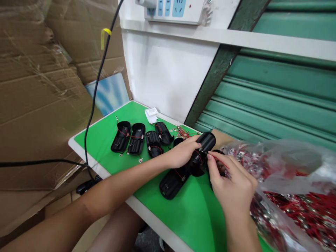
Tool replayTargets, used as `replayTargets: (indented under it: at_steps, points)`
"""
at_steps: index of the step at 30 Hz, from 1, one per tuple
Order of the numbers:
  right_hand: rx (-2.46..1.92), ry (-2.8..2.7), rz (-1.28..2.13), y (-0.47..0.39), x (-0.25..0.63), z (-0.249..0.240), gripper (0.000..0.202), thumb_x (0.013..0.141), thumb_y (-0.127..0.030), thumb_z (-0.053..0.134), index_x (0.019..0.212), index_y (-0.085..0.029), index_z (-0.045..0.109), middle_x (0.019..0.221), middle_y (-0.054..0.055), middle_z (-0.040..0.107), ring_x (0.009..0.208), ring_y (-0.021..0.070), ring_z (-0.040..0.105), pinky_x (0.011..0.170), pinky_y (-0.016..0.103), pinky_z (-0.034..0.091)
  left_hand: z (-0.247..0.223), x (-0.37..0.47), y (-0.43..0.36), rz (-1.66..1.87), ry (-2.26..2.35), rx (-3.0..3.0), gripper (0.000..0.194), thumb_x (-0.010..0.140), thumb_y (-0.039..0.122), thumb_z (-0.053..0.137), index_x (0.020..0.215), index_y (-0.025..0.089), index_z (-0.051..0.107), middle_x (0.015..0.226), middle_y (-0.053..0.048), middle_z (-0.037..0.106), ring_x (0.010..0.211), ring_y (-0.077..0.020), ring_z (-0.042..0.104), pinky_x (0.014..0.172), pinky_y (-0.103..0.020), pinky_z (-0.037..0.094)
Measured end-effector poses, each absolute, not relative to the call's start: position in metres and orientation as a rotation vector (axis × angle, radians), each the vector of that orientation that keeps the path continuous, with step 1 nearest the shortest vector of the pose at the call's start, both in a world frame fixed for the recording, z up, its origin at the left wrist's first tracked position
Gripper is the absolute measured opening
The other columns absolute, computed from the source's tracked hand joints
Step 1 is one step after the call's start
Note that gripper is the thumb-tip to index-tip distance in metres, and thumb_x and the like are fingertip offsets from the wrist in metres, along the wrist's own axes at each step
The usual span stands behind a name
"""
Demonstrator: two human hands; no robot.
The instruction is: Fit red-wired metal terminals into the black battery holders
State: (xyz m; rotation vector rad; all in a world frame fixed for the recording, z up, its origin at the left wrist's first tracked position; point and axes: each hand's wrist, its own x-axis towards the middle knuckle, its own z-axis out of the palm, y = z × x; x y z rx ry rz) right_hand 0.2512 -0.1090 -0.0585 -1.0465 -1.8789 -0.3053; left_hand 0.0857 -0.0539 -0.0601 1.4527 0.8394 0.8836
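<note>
My left hand (181, 153) is closed around a black plastic housing (208, 140), tilted above the table. It looks like a battery compartment shell with a thin wire inside. Fingers pinched, my right hand (232, 182) holds a thin red wire (222, 162) at the housing's near side; the wire's tip is too small to make out. Just below lies another black housing (172, 184) with a red wire across it. Several similar shells, such as one at the far left (121, 137), rest on the green tabletop (181, 218).
A clear plastic bag (294, 154) full of red wires with metal pieces (307, 213) fills the right side. Loose red wires (181, 132) lie near the wall beside a white paper tag (151, 113). A black cable (95, 91) hangs at left; a power strip (175, 10) is above.
</note>
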Motion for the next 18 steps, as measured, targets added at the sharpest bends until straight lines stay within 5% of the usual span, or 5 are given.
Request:
replayTargets:
  at_steps: [10,18]
  points:
    - [-1.071,-1.850,-0.343,-0.106,0.250,-0.068,0.006,0.097,-0.012,0.071,0.100,-0.017,0.074,0.086,0.002,0.077,0.074,0.0125,0.073,0.072,0.022,0.055,-0.058,0.086,-0.058,0.878,0.846,1.427,0.039,0.096,0.030,0.040,0.124,0.013,0.060,0.127,-0.009,0.065,0.127,-0.0240,0.055,0.125,-0.039,0.036]
    - [-1.100,-1.799,-0.047,-0.109,0.247,-0.069,0.012,0.098,-0.020,0.067,0.106,-0.021,0.077,0.087,0.004,0.074,0.070,0.0132,0.067,0.066,0.025,0.057,-0.059,0.081,-0.061,0.920,0.776,1.428,0.043,0.087,0.026,0.056,0.129,0.015,0.053,0.114,-0.006,0.059,0.108,-0.0199,0.056,0.100,-0.032,0.050]
